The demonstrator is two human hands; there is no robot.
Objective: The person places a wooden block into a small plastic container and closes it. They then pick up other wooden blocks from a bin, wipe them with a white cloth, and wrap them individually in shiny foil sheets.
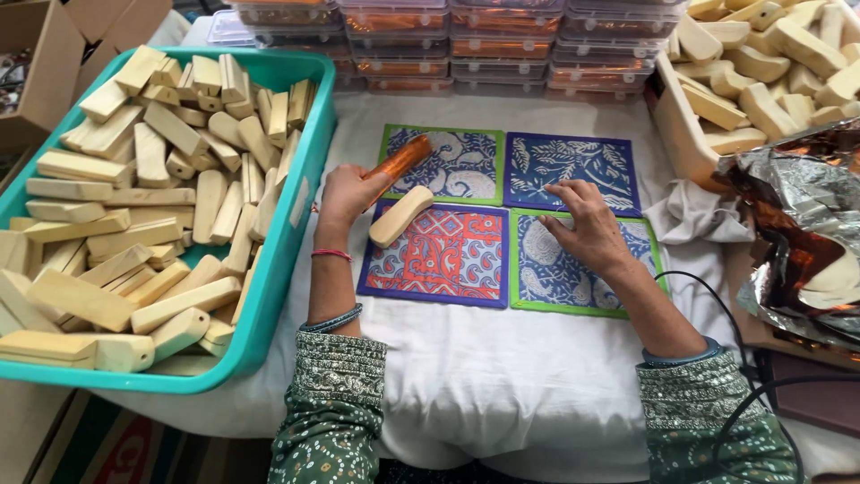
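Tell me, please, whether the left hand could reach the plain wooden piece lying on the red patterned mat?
Probably yes: the wooden piece lies just beside the left hand, with nothing between them, though that hand already holds a copper foil-wrapped piece.

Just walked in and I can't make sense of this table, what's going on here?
A person sits at a white-covered table with four patterned mats laid out in a square. The left hand holds a copper foil-wrapped piece and a bare wooden piece over the mats. The right hand rests fingertips-down on the right-hand mats. A teal tray of bare wooden pieces sits on the left, another heap of them at top right, beside crumpled foil.
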